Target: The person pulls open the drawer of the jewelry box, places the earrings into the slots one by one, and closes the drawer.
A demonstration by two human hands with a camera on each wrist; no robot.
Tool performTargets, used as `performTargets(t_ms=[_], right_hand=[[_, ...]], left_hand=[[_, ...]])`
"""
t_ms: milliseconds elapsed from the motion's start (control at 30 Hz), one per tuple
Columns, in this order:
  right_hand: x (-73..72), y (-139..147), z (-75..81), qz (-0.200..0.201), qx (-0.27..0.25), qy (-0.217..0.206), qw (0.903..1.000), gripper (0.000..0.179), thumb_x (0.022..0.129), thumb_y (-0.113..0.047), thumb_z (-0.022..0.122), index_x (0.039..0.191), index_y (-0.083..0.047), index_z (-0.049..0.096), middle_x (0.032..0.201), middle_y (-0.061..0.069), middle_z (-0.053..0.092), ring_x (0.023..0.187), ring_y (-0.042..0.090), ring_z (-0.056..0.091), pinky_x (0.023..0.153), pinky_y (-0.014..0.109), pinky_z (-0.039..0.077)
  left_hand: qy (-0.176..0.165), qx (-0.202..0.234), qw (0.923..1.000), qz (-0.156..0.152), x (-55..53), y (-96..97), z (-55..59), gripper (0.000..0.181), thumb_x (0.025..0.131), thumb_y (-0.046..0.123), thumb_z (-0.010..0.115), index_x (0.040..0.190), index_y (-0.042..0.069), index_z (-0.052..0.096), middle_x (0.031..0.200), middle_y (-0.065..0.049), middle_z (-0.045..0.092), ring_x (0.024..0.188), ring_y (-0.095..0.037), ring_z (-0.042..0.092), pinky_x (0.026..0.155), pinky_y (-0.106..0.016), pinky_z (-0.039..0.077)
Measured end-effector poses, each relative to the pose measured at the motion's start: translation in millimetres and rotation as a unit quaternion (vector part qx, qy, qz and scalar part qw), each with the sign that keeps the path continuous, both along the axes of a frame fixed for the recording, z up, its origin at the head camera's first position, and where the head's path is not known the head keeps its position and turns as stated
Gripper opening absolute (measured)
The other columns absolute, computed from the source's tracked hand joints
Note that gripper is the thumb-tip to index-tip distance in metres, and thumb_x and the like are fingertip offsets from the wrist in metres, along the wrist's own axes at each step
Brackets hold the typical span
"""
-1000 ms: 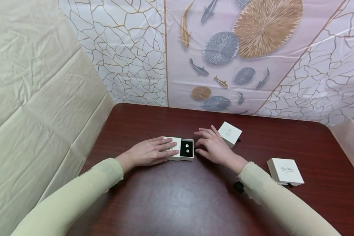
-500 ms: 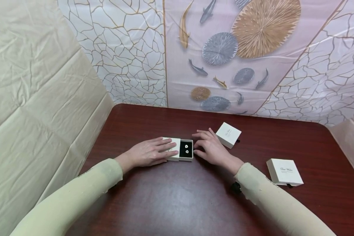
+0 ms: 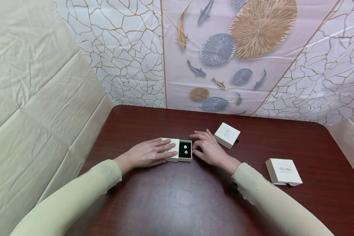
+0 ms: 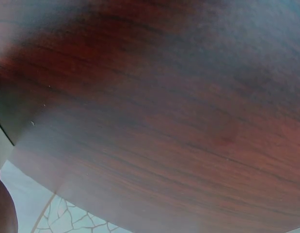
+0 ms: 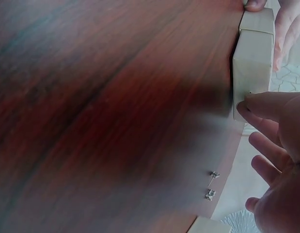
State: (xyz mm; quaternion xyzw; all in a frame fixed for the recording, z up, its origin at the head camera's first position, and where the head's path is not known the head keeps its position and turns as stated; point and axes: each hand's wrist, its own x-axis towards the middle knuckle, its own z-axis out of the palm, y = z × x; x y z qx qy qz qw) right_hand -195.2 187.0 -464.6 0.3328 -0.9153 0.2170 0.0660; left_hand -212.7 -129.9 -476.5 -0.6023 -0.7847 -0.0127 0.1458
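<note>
A white jewelry box (image 3: 173, 157) lies on the table with its drawer (image 3: 185, 158) partly out to the right. Two small flower-shaped earrings (image 3: 185, 149) sit on the black pad inside. My left hand (image 3: 146, 153) spreads its fingers over the sleeve's top. Its thumb is against the near side in the right wrist view. At the drawer's outer end, my right hand (image 3: 210, 150) has thumb and forefinger tips together, pinching there; any pull tab is hidden. Its other fingers are bent and apart. The left wrist view shows mostly tabletop.
A closed white box (image 3: 227, 134) stands behind my right hand. Another closed white box (image 3: 284, 171) lies farther right. Small silvery studs (image 5: 212, 186) lie on the tabletop (image 3: 174, 203) in the right wrist view. Patterned cloth (image 3: 135, 59) hangs at the back.
Both hands hold nearly the same places. The drawer stays out by about the same amount. The whole scene shifts slightly left in view, and my right forearm moves slightly left.
</note>
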Motion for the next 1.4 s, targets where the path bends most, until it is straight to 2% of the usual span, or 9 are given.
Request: performTargets(t_ms=[867, 1400], right_hand=[[-3.5, -13, 1.8, 0.005, 0.023, -0.011, 0.9997, 0.018, 0.089, -0.008, 0.082, 0.078, -0.014, 0.070, 0.140, 0.017, 0.067, 0.147, 0.042, 0.049, 0.123, 0.074, 0.022], [-6.6, -19, 1.7, 0.013, 0.033, -0.005, 0.9993, 0.024, 0.089, -0.010, 0.084, 0.073, -0.017, 0.067, 0.142, 0.016, 0.066, 0.146, 0.041, 0.049, 0.122, 0.074, 0.025]], left_hand=[[0.004, 0.010, 0.9999, -0.002, -0.7, 0.0, -3.3, 0.054, 0.100, 0.031, 0.077, 0.152, 0.020, 0.063, 0.155, -0.010, 0.060, 0.145, -0.030, 0.055, 0.119, -0.048, 0.046], [0.002, 0.012, 0.9999, -0.008, -0.9, 1.0, -3.7, 0.054, 0.100, 0.029, 0.078, 0.151, 0.019, 0.064, 0.155, -0.012, 0.060, 0.145, -0.031, 0.055, 0.118, -0.048, 0.047]])
